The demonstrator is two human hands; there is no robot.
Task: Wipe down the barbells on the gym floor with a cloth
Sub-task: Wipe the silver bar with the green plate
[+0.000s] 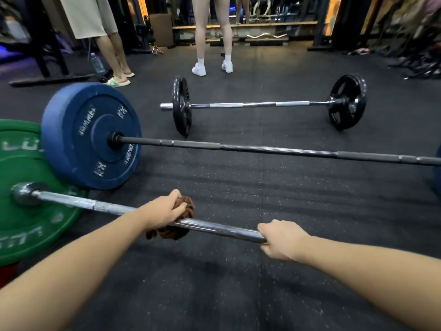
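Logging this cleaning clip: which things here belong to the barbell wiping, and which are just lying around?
Job: brown cloth, nearest barbell, middle barbell, far barbell, left hand, right hand.
Lying about: water bottle, curl bar.

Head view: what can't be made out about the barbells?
All head view.
Right end of nearest barbell: hidden by the right hand.
Right plate of middle barbell: cut off by the right edge.
Bar under the cloth: hidden by cloth and left hand.
Lettering on green plate: cut off at left edge.
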